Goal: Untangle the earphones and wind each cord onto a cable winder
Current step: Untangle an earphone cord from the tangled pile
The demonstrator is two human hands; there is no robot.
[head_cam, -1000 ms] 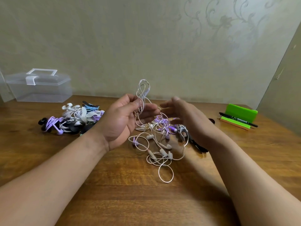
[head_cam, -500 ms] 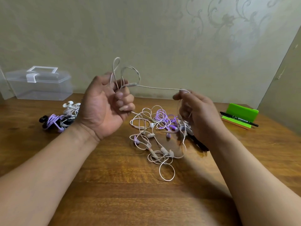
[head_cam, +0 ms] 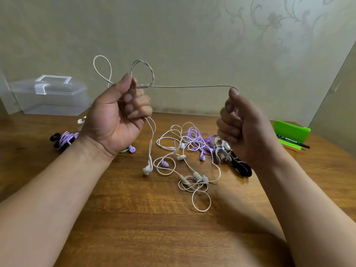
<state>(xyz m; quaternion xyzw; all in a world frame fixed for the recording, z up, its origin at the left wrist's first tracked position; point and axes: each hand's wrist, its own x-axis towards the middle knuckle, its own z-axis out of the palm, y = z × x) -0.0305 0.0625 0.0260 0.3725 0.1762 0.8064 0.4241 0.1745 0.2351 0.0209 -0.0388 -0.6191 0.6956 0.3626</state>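
Left hand [head_cam: 113,116], right hand [head_cam: 248,130] apart, both gripping cord [head_cam: 192,86]; clear box [head_cam: 52,99] closed, contents unseen.

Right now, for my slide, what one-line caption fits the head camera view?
Left hand and right hand hold a white earphone cord stretched above tangled earphones on a wooden table.

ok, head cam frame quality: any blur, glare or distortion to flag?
Head view: wide-angle stretch swells the forearms at the bottom corners; soft light, faint shadow on the table below the right hand; slight sheen on the wood, no harsh glare; white cord between left hand and right hand reads sharp.
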